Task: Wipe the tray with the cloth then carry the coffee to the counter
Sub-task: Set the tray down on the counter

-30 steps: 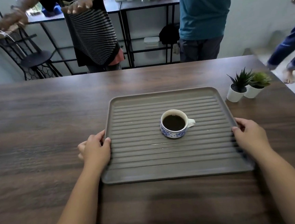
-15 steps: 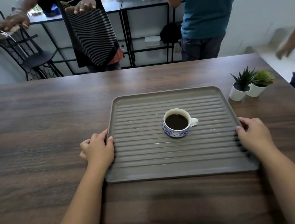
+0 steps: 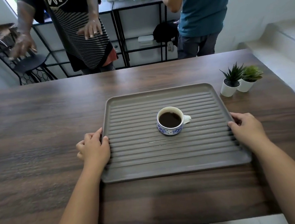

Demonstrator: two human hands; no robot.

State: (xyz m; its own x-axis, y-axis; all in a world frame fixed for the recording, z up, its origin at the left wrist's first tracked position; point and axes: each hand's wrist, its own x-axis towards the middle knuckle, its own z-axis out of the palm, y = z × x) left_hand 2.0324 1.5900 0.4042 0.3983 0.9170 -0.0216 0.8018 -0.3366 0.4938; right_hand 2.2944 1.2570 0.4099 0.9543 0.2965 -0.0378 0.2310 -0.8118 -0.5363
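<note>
Tray: grey-brown, ribbed, rect. w/ rounded corners, on the dark wood table. Both hands clamped on its side rims. Left hand grip closed on left rim approx. mid-length, thumb on top over the ribs, fingers curled under/outside the edge. Right hand grip closed on right rim at same level, thumb side on the rim, fingers wrapped over the edge. Can't tell if tray is lifted or flat; shadow along its near edge.

Coffee cup: white w/ blue pattern, upright, approx. centre of tray, slightly right, full of black coffee. Handle points right. Not touched by either hand.

Two small potted plants in white pots, touching each other, on table just beyond tray's far right corner.

Behind table: two people standing, one in striped apron, one in teal shirt; black metal shelving between them; black chair far left.
</note>
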